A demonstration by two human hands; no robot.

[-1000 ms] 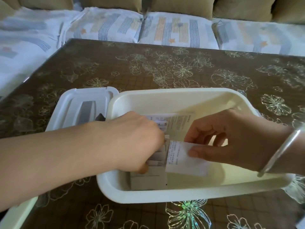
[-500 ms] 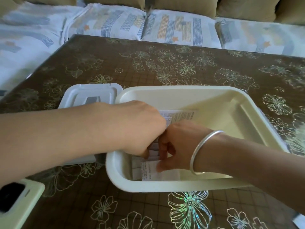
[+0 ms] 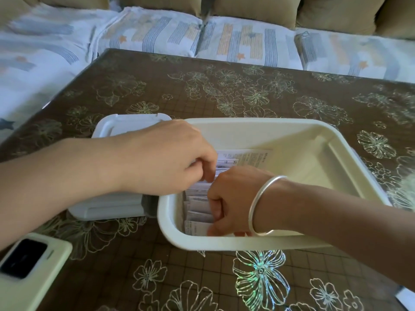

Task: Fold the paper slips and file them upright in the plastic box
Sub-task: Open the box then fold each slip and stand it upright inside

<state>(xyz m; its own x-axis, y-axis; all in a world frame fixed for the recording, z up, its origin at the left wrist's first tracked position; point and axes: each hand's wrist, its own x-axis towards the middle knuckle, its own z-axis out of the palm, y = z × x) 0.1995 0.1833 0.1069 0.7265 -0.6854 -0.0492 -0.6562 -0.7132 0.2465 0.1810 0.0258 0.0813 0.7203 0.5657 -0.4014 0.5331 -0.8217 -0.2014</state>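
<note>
The plastic box [image 3: 292, 140], cream-coloured with rounded corners, is sitting on the brown floral table [image 3: 224, 86], and everything here is placed relative to it. Both hands are reaching into its left end. The left hand [image 3: 170, 158] is coming in over the box's left rim, knuckles up, its fingers curled down onto the tops of the paper slips [image 3: 198, 209]; whether the fingertips are actually pinching any slip cannot be told, because the hand is hiding them. The right hand [image 3: 231, 203], wearing a silver bangle [image 3: 262, 205] at the wrist, is lying inside the box against its near wall, fingers curled nearly closed and pressed onto the row of slips; the thumb and fingertips are touching the nearest slip beside the near-left corner, though a firm hold on it cannot be confirmed.

The slips are standing in a tight row along the box's left wall, running from the near wall toward the middle. Behind the row, a larger printed sheet [image 3: 253, 158] is leaning toward the box's far side. The right half of the box is showing a bare floor.

A white lid [image 3: 121, 129] is lying on the table just beside the box's left wall, partly under the left forearm. A phone [image 3: 29, 265] in a pale green case is lying near the table edge, well to the near-left of the box. Patterned cushions [image 3: 235, 41] are lining the far side of the table, beyond the box.
</note>
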